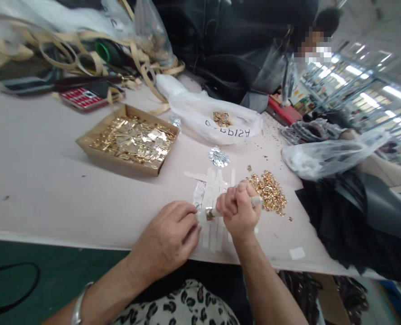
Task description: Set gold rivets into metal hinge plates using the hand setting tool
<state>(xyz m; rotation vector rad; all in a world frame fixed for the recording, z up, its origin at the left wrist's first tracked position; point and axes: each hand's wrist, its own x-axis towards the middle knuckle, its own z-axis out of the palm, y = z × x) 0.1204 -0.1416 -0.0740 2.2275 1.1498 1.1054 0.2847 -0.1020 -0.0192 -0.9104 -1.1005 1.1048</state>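
The right hand [240, 208] is closed in a fist around a light-coloured rod-shaped tool [256, 201]. Its grip is wrapped tightly on the shaft. One end of the tool projects past the thumb side of the fist; the other end, a metallic tip [209, 213], points toward the left hand and is positioned over the pale strips [216, 189] at the near edge of the table [51, 180].

The left hand [173, 234] is beside the tip, its fingers bent and its fingertips drawn near the thumb. Whether this grip pinches a small part cannot be determined. The strips lie side by side on the table, with one placed crosswise at the far end.

Beyond the strips is a small pile of silver discs [218, 156]. A larger pile of gold-coloured fittings [270, 192] lies to the right of the right hand. A shallow cardboard box [119, 163], filled with flat gold-coloured plates [136, 137], stands to the left of the discs. A white plastic bag [193, 115] lies open behind the discs, with gold-coloured pieces [222, 118] inside. A red calculator [85, 95] rests behind the box.
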